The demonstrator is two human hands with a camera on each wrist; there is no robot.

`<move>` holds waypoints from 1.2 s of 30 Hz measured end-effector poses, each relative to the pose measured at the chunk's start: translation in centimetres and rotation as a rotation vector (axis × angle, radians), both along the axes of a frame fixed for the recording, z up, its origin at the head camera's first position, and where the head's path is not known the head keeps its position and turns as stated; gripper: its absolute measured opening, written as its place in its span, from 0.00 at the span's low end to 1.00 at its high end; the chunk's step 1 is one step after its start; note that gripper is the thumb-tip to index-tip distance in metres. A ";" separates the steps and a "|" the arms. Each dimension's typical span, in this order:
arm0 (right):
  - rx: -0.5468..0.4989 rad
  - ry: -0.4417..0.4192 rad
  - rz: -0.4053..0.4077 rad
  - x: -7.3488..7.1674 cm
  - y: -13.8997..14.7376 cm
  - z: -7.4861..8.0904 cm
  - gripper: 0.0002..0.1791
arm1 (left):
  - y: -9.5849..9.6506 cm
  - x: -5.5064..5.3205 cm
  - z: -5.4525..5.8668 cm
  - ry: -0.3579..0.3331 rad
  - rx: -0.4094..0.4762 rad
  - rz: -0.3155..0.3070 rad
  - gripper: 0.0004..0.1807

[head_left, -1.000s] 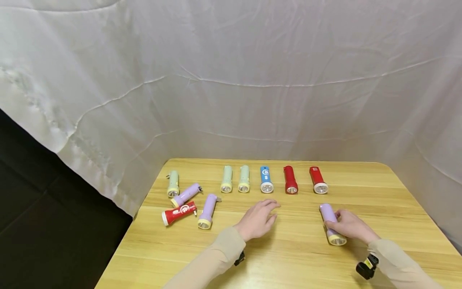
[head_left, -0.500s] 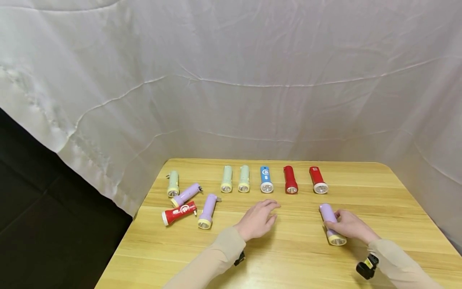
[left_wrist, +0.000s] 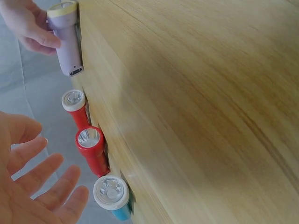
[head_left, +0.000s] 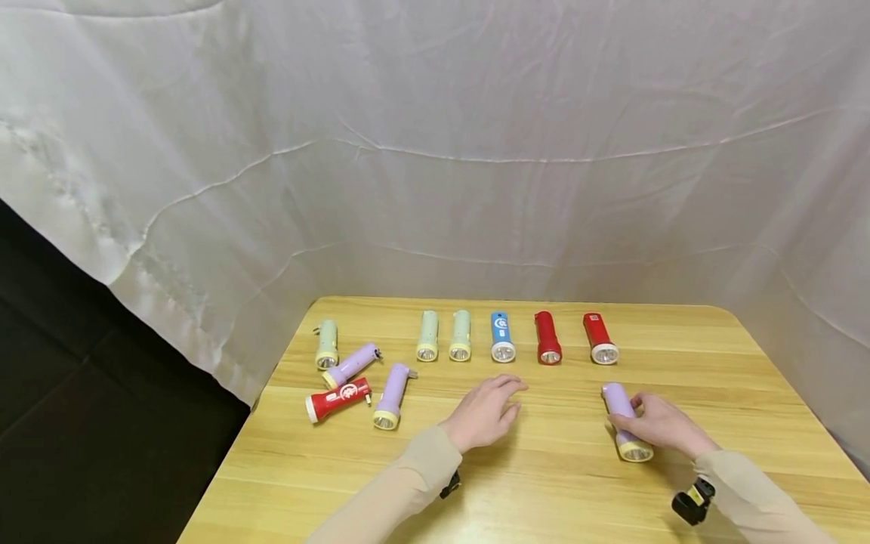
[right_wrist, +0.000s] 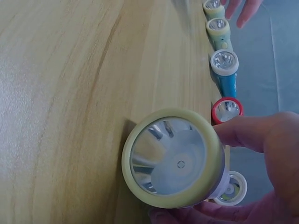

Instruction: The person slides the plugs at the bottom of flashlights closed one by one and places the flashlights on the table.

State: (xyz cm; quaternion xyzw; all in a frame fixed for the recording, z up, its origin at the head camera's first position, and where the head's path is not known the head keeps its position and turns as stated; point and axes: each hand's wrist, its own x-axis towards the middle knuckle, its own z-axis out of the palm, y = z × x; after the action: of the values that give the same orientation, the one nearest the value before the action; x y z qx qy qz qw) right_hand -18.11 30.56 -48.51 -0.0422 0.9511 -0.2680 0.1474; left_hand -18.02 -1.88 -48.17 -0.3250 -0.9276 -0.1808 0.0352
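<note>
My right hand (head_left: 658,423) grips a purple flashlight (head_left: 618,400) around its body at the right of the table, thumb on the near side. The right wrist view looks straight at its round lens and pale yellow rim (right_wrist: 173,161), with fingers on both sides. My left hand (head_left: 485,412) is held over the middle of the table with relaxed, spread fingers and nothing in them. Beyond the hands is a row of flashlights: two mint green ones (head_left: 427,335), a blue one (head_left: 501,336), a red one (head_left: 547,338) and a red one with a white rim (head_left: 600,338).
At the left of the wooden table (head_left: 544,499) lie another mint green flashlight (head_left: 327,344), two purple ones (head_left: 390,397) and a red one (head_left: 337,400), close together. A pale cloth (head_left: 510,189) hangs behind the table, with dark fabric (head_left: 102,423) at the left.
</note>
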 end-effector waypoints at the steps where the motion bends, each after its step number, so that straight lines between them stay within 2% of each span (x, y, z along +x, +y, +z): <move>1: 0.003 0.005 -0.003 0.0 0.0 0.1 0.35 | 0.0 0.0 0.0 -0.001 0.001 0.000 0.21; 9: 0.048 0.052 -0.008 0.2 -0.1 0.7 0.41 | -0.2 -0.1 -0.2 -0.010 0.007 0.011 0.21; 15: 0.080 0.102 -0.022 0.1 -0.3 1.0 0.45 | -0.3 -0.1 0.1 0.001 0.000 0.011 0.21; 20: 0.088 0.214 -0.032 0.4 -0.7 1.0 0.45 | -0.6 -0.1 0.1 0.026 -0.015 0.021 0.21; 28: 0.088 0.421 -0.040 0.8 -2.1 1.3 0.40 | -1.1 -0.1 0.5 0.083 -0.024 0.043 0.21; 36: 0.024 0.587 -0.037 1.2 -4.0 2.0 0.36 | -1.8 -0.4 0.3 0.168 -0.048 0.085 0.21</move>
State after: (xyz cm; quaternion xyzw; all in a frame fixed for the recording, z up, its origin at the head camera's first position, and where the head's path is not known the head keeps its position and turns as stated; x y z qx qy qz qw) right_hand -16.86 26.54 -46.49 -0.0986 0.9568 -0.2359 -0.1384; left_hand -18.42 -3.65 -47.88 -0.2999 -0.9384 -0.1290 0.1129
